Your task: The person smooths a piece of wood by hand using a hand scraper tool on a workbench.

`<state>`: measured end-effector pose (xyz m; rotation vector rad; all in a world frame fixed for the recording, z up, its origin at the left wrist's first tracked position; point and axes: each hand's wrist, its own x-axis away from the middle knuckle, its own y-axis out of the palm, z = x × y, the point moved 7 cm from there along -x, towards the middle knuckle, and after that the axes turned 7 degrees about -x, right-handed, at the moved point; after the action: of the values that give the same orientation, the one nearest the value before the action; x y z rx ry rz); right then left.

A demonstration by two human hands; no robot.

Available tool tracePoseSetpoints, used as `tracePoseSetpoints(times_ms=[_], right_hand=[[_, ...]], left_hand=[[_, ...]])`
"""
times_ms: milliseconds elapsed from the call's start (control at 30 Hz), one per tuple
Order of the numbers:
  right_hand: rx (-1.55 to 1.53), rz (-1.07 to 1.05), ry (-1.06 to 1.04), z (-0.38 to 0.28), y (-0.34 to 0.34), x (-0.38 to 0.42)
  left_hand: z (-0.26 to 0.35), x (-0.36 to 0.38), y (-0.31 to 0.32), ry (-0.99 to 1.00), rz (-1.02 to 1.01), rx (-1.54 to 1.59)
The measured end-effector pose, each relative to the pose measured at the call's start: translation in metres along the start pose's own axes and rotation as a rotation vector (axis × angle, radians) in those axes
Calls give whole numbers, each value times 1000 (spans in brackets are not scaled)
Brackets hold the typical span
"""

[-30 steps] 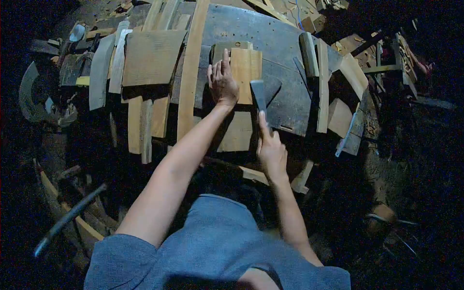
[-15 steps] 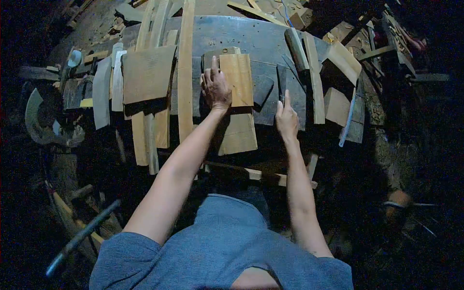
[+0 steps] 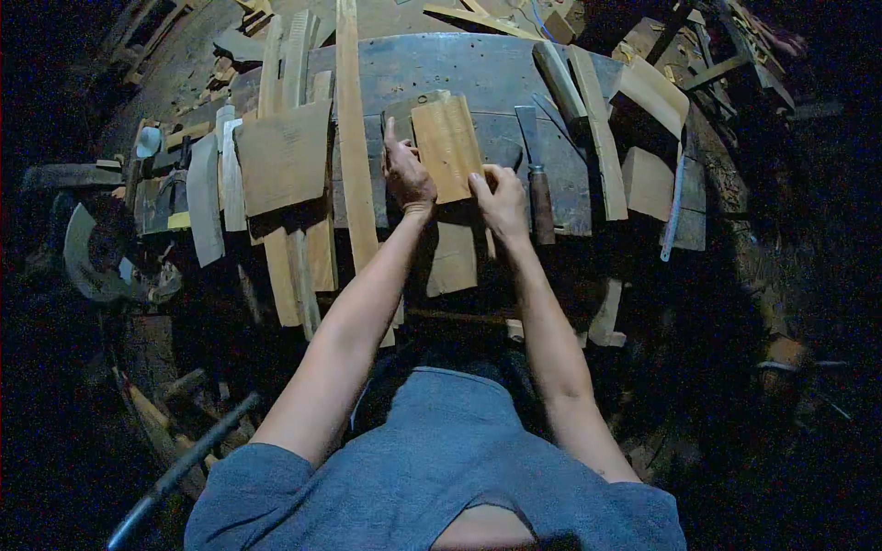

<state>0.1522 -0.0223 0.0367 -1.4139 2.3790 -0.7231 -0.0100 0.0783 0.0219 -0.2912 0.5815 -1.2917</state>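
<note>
A light wooden block (image 3: pixel 446 147) lies at the middle of the bench, slightly tilted, over another board (image 3: pixel 452 257). My right hand (image 3: pixel 501 197) pinches its lower right corner between thumb and fingers. My left hand (image 3: pixel 407 174) rests along its left edge, index finger stretched forward and the fingers apart from a fist. Right of the block, a chisel (image 3: pixel 542 202) with a dark handle and flat metal blade lies on the bench, touched by neither hand.
A wide board (image 3: pixel 285 156) and a long strip (image 3: pixel 353 138) lie left on the workbench (image 3: pixel 459 60). At right are a thick bar (image 3: pixel 559 81), a long stick (image 3: pixel 602 138), an angled block (image 3: pixel 650 96) and a thin blue-white strip (image 3: pixel 672 202).
My right hand has let go of the chisel and moved left to the block's lower corner. The block has turned slightly. My left hand has shifted little, and the view has moved somewhat.
</note>
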Motion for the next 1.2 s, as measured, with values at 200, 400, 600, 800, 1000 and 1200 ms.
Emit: tracePoseSetpoints(times_ms=[200,400,600,800,1000,1200], right_hand=[[-377,-5,-195,-59,-45,15],[-94,45,-480,-91,-64,45],[-5,144,-587,-110,-60,77],[-159,64,-610,-107,-65,103],[-343,215,-20,-56,-70,98],[-719,-147,367,-21,-45,102]], left_hand=[[-23,-5,-21,-209,-27,579],[8,23,-43,-577,-333,1058],[24,36,-30,-697,-340,1043],[58,32,-29,-685,-471,1301],[70,41,-19,-652,-739,1483],[66,45,-9,-777,-790,1453]])
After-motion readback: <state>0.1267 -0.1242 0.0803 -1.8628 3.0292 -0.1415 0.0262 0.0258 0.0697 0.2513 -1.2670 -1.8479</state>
